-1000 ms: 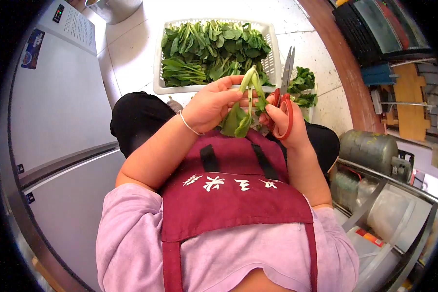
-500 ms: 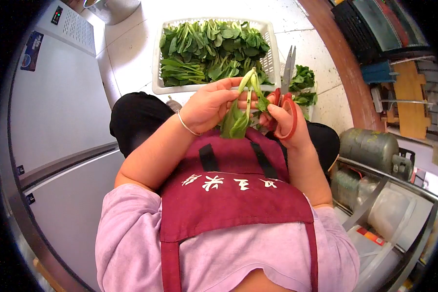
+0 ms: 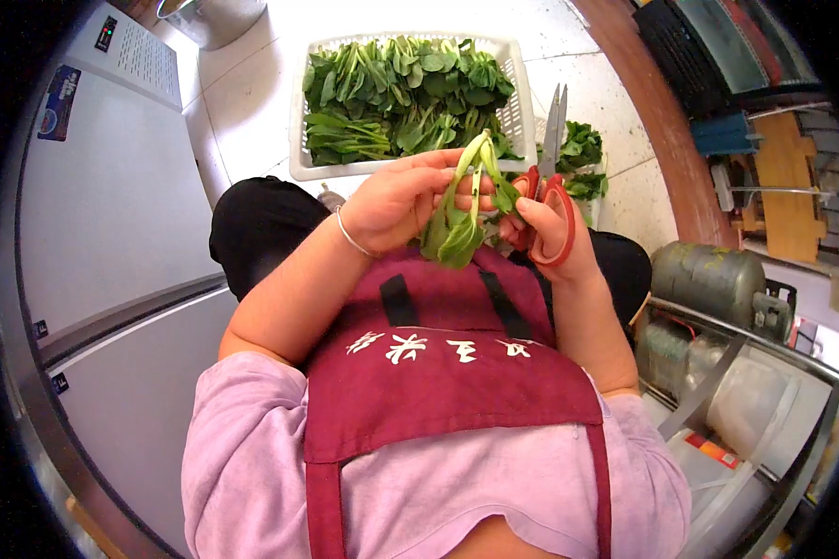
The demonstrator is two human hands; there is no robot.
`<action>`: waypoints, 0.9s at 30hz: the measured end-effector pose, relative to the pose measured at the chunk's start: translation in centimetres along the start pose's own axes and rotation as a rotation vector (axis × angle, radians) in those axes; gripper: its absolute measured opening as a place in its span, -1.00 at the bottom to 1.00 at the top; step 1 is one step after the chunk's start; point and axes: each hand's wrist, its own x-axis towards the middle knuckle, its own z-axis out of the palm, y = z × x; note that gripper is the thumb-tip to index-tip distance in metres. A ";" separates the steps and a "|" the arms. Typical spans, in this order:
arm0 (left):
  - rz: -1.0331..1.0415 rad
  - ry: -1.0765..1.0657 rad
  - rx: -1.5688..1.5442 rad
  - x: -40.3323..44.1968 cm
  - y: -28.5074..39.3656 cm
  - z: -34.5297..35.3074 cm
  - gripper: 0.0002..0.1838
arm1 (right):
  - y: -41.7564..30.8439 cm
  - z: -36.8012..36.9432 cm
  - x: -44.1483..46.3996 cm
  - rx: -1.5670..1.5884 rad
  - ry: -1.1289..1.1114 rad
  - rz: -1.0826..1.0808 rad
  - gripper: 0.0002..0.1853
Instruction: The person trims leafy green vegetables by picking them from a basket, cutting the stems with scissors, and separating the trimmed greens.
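I'm seeing a white perforated plastic basket [image 3: 300, 160] of leafy greens [image 3: 410, 74] lying ahead; my left hand [image 3: 387, 203] is pinching a limp green plant [image 3: 458, 238], my right hand [image 3: 568, 244] gripping red-handled scissors [image 3: 552, 140].

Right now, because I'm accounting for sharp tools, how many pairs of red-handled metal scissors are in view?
1: the red-handled metal scissors in the right hand, blades pointing away from the body. Others may be hidden from view.

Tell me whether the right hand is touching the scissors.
Touching. The head view shows the right hand with its thumb through a red loop of the scissors.
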 end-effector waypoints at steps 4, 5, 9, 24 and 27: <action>0.012 0.071 0.061 0.2 0.2 -0.2 -0.58 | 0.5 -0.5 0.4 -0.041 0.003 -0.006 -0.73; 0.016 0.097 0.083 0.3 0.2 -0.4 -0.62 | 0.5 -0.5 0.5 -0.043 -0.010 -0.017 -0.73; 0.007 0.262 0.327 0.3 -0.3 -0.5 -0.68 | 0.6 -0.6 0.6 -0.060 -0.017 0.003 -0.74; 0.148 0.381 0.644 1.4 -1.5 -4.0 -0.73 | 1.3 -0.6 1.2 -1.140 0.078 -0.101 -0.76; 0.129 0.406 0.806 1.3 -1.1 -5.4 -0.74 | 0.6 -1.2 0.6 -1.318 -0.045 -0.047 -0.71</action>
